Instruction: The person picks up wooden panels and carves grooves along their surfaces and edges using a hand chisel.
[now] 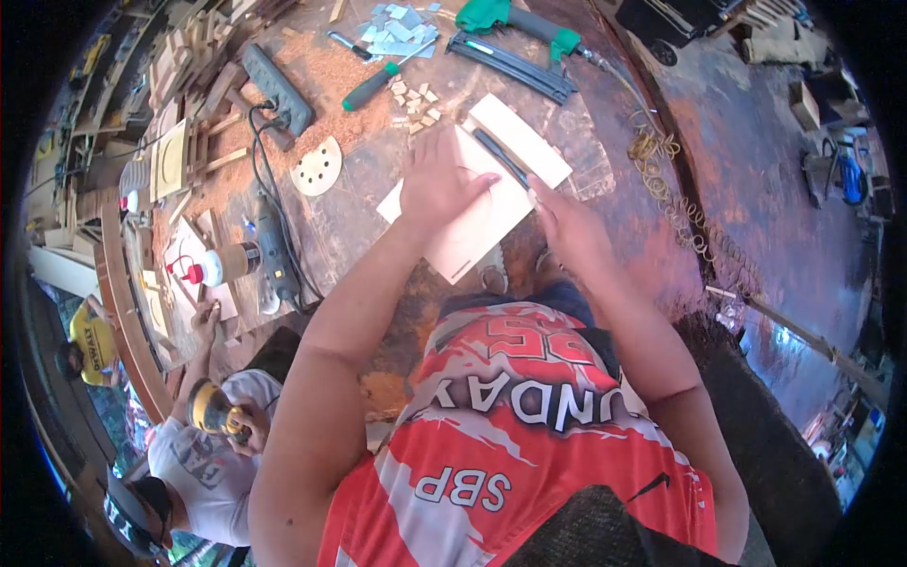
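the left hand (pixel 436 184) lies open on the pale board (pixel 465 236), thumb spread; the right hand (pixel 574 225) is closed around a dark tool (pixel 501 156) over the board's right part. beyond the board sit wood chips (pixel 417 106) and a nail gun (pixel 511 66).

"SBP" and "UNDAY" on the red jersey (pixel 557 463), "DEWALT" on a yellow shirt (pixel 92 346)
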`<state>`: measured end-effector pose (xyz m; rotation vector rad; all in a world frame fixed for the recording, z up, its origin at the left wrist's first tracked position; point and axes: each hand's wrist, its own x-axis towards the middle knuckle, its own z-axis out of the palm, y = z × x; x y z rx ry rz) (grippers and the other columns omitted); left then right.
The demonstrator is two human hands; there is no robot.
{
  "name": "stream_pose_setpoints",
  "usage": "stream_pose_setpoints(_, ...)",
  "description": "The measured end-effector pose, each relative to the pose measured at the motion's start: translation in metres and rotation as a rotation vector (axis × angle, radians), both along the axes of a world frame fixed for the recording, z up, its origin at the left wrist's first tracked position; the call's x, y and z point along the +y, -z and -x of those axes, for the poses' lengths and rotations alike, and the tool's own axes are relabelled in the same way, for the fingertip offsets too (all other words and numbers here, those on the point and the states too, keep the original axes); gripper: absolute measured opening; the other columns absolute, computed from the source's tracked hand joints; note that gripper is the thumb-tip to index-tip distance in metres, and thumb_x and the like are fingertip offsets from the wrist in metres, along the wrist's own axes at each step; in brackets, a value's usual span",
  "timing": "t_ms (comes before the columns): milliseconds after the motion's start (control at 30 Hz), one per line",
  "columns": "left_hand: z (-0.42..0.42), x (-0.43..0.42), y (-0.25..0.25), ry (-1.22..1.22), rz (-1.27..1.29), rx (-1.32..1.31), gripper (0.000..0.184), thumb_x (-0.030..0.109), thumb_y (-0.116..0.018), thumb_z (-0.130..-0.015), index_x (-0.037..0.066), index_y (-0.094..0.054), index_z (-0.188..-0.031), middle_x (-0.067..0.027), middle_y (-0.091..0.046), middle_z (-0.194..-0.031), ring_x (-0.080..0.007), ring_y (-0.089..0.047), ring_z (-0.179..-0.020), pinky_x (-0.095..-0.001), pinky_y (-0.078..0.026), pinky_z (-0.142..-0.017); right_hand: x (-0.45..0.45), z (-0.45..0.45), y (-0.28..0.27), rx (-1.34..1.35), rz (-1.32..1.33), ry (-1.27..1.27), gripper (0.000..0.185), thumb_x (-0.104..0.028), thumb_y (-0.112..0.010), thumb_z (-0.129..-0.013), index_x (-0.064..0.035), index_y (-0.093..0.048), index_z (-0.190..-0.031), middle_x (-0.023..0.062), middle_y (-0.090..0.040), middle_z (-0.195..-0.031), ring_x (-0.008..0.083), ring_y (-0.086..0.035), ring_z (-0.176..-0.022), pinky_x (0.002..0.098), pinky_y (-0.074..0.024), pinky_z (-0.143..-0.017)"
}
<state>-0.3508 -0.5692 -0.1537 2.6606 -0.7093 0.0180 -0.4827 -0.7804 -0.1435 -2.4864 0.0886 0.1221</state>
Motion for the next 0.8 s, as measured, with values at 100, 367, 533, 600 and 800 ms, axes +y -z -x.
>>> stream_pose_setpoints(100,-0.002,0.001,0.002,0.01,-0.026,0.005,0.108,0.064,-0.076,-0.078,-0.004,-0.032,-0.151,-0.0254,-0.044,-0.148,-0.0397,-0.038,-0.143,-0.0521,-0.031,-0.118,0.004,0.001,0.01,-0.149,0.016,0.013,0.05,-0.023,-0.056,-0.1,-0.0259,-0.048,-0.149,0.0204,-0.068,-0.096,0.0417,-0.067,-0.085,0.0513,-0.0553,-0.075)
stream_pose_setpoints(367,0.0,-0.001,0.006,-0.001,-0.007,-0.027,0.104,0.064,-0.074,-0.079,-0.005,-0.035,-0.146,-0.0245,-0.043,-0.146,-0.0399,-0.037,-0.14,-0.0546,-0.03,-0.115,-0.006,0.01,0.011,-0.05,-0.022,0.081,0.043,-0.021,-0.061,-0.097,-0.0261,-0.06,-0.14,0.021,-0.071,-0.097,0.0387,-0.069,-0.086,0.0479,-0.055,-0.075)
stream_pose_setpoints(533,-0.001,0.001,0.005,0.004,-0.035,-0.017,0.106,0.064,-0.073,-0.08,-0.006,-0.032,-0.148,-0.0247,-0.042,-0.148,-0.0401,-0.037,-0.141,-0.0537,-0.029,-0.117,-0.011,0.011,-0.003,-0.103,-0.141,0.1,0.041,-0.02,-0.065,-0.095,-0.0245,-0.064,-0.136,0.0202,-0.071,-0.094,0.0377,-0.069,-0.083,0.0474,-0.0559,-0.074)
stream_pose_setpoints(600,-0.002,0.0,0.006,-0.01,-0.028,-0.04,0.107,0.063,-0.074,-0.079,-0.005,-0.031,-0.149,-0.0245,-0.041,-0.148,-0.0394,-0.037,-0.142,-0.0539,-0.028,-0.117,-0.01,0.009,0.003,-0.147,-0.085,0.089,0.04,-0.021,-0.064,-0.096,-0.0247,-0.064,-0.136,0.0205,-0.071,-0.095,0.038,-0.069,-0.083,0.0471,-0.056,-0.074)
stream_pose_setpoints(800,-0.001,-0.001,0.001,-0.04,-0.017,0.007,0.106,0.061,-0.076,-0.078,-0.005,-0.033,-0.149,-0.0225,-0.042,-0.148,-0.038,-0.037,-0.142,-0.0537,-0.028,-0.117,-0.014,0.008,0.01,-0.104,-0.112,0.085,0.039,-0.023,-0.064,-0.096,-0.0265,-0.064,-0.136,0.0206,-0.071,-0.094,0.0398,-0.069,-0.085,0.0475,-0.0562,-0.076)
